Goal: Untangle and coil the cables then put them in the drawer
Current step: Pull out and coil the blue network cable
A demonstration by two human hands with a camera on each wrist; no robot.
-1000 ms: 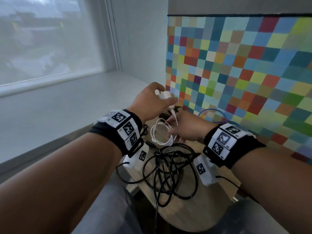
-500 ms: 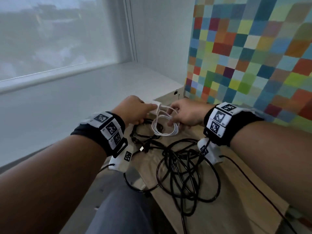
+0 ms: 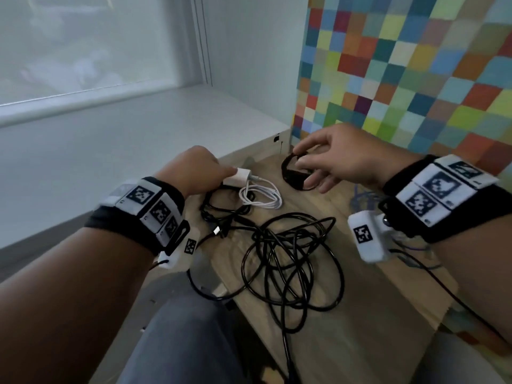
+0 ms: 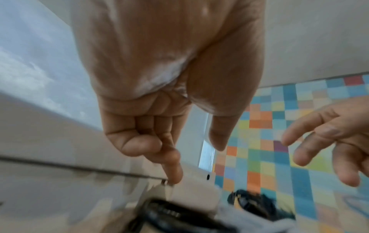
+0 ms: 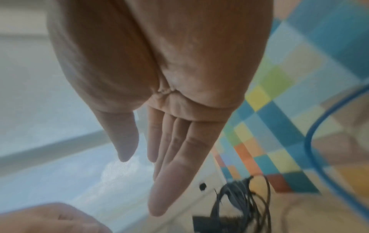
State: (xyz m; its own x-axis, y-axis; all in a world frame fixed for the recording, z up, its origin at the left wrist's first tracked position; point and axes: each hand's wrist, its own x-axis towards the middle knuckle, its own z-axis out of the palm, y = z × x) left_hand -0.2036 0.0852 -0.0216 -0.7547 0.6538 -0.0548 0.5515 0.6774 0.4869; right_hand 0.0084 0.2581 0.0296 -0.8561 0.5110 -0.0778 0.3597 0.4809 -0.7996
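A coiled white cable (image 3: 260,199) with its white charger plug (image 3: 240,176) lies on the wooden top (image 3: 346,314). My left hand (image 3: 231,173) touches the plug with one fingertip; its other fingers are loosely curled and hold nothing (image 4: 195,164). My right hand (image 3: 302,159) hovers with straight, spread fingers (image 5: 139,181) just over a small black cable bundle (image 3: 295,176) at the back. A large tangle of black cable (image 3: 291,253) lies in front of both hands, and one strand hangs over the near edge.
A blue cable (image 3: 363,195) lies by the chequered wall (image 3: 401,79) on the right. A white window ledge (image 3: 110,151) runs along the left. My grey-clad knee (image 3: 180,342) is below the wooden top's near edge.
Both hands held the white coil up between them; now it lies on the wood and both have let go. My right hand has moved right, over the small black bundle.
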